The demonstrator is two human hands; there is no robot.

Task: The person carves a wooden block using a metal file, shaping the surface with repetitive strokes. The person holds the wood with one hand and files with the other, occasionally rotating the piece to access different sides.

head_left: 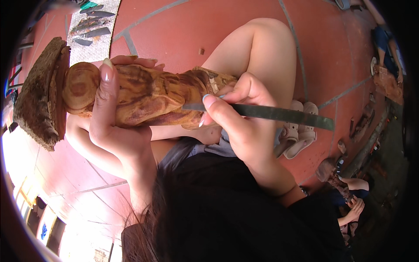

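A carved wooden figure (146,89) lies across my lap, honey-brown with darker grain. Its round knob-like part and a wide, rough, bark-covered end (40,94) point to the left. Around its left half my left hand (118,102) is wrapped, thumb on the near side and fingertips showing beyond it. My right hand (235,109) pinches a long, flat, dark metal carving blade (283,115) between thumb and fingers. The blade's left tip meets the wood near the middle of the figure, while its other end sticks out to the right.
On a pale woven mat (94,50) at upper left lie several dark blades (97,33). Light clogs (301,129) stand on the red tiles (336,52) beside my knee. At lower right another person's hand (355,209) holds a brown piece of wood (329,172). Someone else sits at upper right.
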